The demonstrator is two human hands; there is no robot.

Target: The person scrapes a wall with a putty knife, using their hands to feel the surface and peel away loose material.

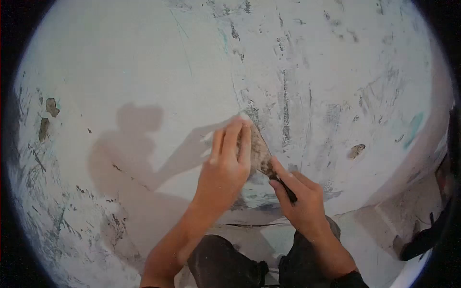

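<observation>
My right hand (305, 204) is closed around the dark handle of a putty knife (260, 152), its index finger stretched toward the blade. The broad blade is smeared with whitish and brown residue and points up and to the left. Over the blade's far left edge and corner lie the fingers of my left hand (225, 158), stretched out and partly covering it; its thumb is hidden. Beneath both hands is a large white wall-like surface (192, 62), streaked with grey and black scrape marks.
Dark chipped spots (356, 151) mark the surface on the right, with brown holes (52, 107) at far left. My shadow (125, 149) falls across the left side. My knees (223, 264) are close below. Part of another person's dark shoe (410, 249) shows at lower right.
</observation>
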